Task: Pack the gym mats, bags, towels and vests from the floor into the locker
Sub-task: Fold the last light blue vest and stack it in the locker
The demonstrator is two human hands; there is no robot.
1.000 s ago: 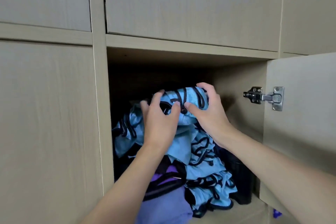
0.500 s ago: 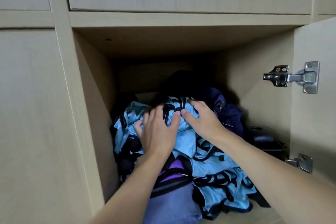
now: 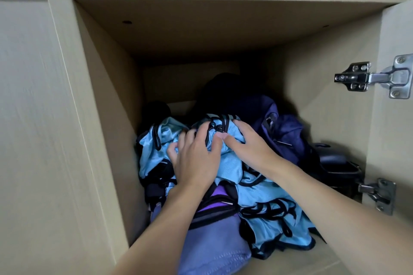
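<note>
vests (image 3: 257, 198) pushed deeper into locker (image 3: 107, 100), left hand (image 3: 196, 163), right hand (image 3: 250, 143) gripping

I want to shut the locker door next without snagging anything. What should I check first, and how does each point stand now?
1. Door swung open: ok.
2. Hands out of the locker: not ok; left hand and right hand are both on the vests.
3. Vests behind the front edge: ok; bare shelf shows in front of them.
4. Purple item behind the edge: cannot tell; it runs out of frame.
5. Lower hinge free: cannot tell; black item lies close.
6. Floor cleared: cannot tell; out of view.
</note>
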